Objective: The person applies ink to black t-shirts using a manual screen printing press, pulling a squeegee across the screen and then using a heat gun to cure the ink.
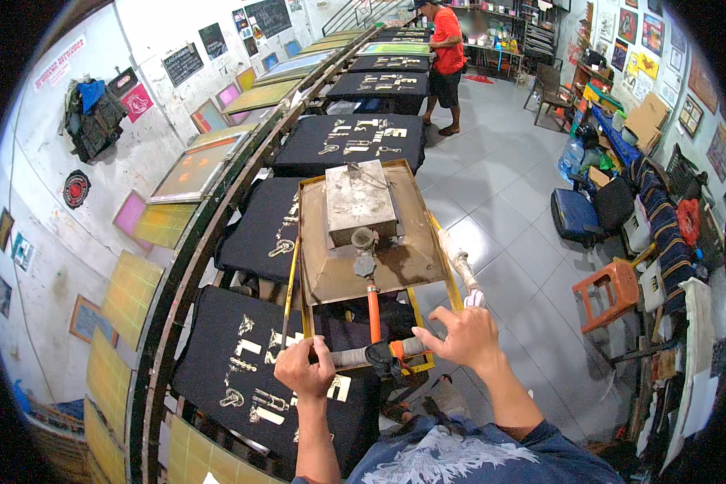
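In front of me is a yellow-framed metal unit with a wide rust-brown hood [331,262] and a grey metal box [360,194] on top. An orange hose [373,315] runs from a pipe fitting [365,266] on the hood toward a grey-wrapped handle bar [353,356]. My left hand [305,367] is closed round the bar's left end, thumb raised. At its right end my right hand [464,339] is curled over, thumb lying toward the bar; its fingertips are hidden. Beneath and left lies a black printed shirt [218,371] with cream lettering.
Black printed shirts [355,141] lie in a long row beside a dark rail [194,266]. Framed screens [198,169] line the left side. Ahead, a person in a red shirt [448,40] stands at the row. An orange stool [609,294] and bags [577,214] stand right.
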Demonstrator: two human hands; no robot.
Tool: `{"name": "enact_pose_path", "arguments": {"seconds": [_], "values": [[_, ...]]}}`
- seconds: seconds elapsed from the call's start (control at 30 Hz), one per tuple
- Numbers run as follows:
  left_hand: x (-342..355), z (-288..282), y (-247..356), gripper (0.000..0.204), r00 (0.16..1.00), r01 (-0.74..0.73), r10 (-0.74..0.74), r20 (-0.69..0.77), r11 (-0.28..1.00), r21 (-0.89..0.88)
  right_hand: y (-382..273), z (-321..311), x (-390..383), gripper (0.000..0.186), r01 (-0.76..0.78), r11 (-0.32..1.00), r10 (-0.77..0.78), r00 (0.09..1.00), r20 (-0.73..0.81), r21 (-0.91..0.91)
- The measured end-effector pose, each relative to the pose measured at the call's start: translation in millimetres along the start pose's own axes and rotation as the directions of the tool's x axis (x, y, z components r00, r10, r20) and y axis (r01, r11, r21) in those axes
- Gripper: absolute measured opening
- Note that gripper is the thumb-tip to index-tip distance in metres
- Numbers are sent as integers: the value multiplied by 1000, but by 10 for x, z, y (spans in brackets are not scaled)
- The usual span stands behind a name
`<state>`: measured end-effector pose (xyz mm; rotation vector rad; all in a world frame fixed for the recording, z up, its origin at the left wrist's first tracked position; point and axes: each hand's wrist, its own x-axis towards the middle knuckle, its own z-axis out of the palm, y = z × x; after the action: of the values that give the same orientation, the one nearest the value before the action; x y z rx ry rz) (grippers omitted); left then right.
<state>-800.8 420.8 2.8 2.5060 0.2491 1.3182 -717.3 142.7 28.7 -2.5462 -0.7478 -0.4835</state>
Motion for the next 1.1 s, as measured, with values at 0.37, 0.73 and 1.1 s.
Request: {"name": "enact_pose_path", "arguments": {"seconds": [0.37, 0.73, 1.1], "values": [[-26, -21, -11, 18, 994, 76, -78, 75, 997, 23, 3, 43, -15, 41, 2, 1000, -2, 999, -43, 6], [11, -35, 25, 17, 989, 130, -128, 77, 991, -22, -31, 49, -14, 42, -14, 1000, 14, 1000, -28, 22], [-8, -55, 15, 15, 993, 98, -97, 74, 995, -10, -21, 80, -52, 40, -31, 1000, 31, 999, -24, -3]]}}
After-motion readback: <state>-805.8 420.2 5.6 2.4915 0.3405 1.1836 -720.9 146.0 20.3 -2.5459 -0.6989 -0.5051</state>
